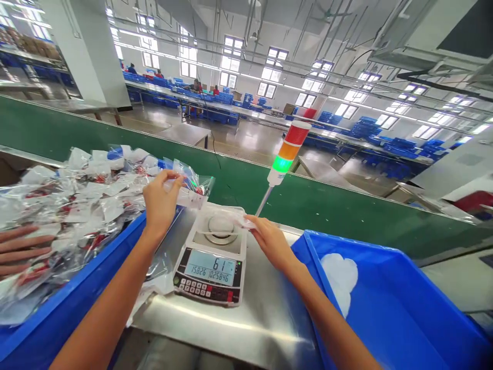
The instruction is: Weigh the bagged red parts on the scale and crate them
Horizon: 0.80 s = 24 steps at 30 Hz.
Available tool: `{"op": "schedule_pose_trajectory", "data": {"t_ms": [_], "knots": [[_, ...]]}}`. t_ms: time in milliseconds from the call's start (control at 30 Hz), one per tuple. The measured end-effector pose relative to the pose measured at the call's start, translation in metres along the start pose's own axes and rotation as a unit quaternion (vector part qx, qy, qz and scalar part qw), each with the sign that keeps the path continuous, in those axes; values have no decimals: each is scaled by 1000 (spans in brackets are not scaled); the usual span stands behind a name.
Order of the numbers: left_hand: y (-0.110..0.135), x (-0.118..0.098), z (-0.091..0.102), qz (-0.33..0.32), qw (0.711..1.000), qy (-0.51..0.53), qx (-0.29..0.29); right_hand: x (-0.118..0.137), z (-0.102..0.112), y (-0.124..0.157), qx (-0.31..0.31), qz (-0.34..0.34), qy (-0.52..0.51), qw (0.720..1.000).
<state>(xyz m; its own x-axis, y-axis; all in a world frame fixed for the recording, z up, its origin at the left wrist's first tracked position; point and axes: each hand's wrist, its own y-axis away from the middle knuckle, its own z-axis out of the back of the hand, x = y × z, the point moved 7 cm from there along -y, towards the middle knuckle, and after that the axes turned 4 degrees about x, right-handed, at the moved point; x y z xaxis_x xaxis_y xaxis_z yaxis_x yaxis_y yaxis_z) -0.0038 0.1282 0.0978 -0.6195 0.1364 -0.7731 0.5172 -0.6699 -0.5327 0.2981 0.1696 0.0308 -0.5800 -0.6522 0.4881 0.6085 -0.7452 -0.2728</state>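
My left hand (160, 201) is closed in a pinch on a clear plastic bag (200, 189) with small red and green parts inside, just behind and left of the digital scale (210, 275). At the scale's right side, my right hand (271, 241) is shut on a whitish, see-through plastic bag (243, 221), which hangs partly over the weighing pan. The fingertips are partly hidden. On the scale's lit display (211, 266) the top line reads 61. A signal tower light (289, 154) behind the scale glows green.
A blue bin (115, 264) heaped with bagged parts (88, 205) stands at left, where another person's hand (25, 249) reaches in. At right is a blue bin (400, 298) with a white item (339, 280) inside. A green barrier (239, 180) runs behind the metal table (231, 324).
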Motion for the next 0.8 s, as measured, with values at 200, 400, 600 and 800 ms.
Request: {"op": "schedule_pose_trajectory", "data": {"t_ms": [200, 400, 600, 800], "knots": [[-48, 22, 94, -11, 965, -200, -166, 21, -32, 0, 90, 91, 27, 991], [-89, 91, 90, 124, 940, -316, 33, -14, 4, 49, 64, 4, 20, 998], [3, 74, 64, 42, 961, -251, 107, -65, 28, 117, -45, -111, 55, 991], [149, 71, 45, -5, 977, -95, 191, -93, 6, 172, -99, -193, 59, 974]]}}
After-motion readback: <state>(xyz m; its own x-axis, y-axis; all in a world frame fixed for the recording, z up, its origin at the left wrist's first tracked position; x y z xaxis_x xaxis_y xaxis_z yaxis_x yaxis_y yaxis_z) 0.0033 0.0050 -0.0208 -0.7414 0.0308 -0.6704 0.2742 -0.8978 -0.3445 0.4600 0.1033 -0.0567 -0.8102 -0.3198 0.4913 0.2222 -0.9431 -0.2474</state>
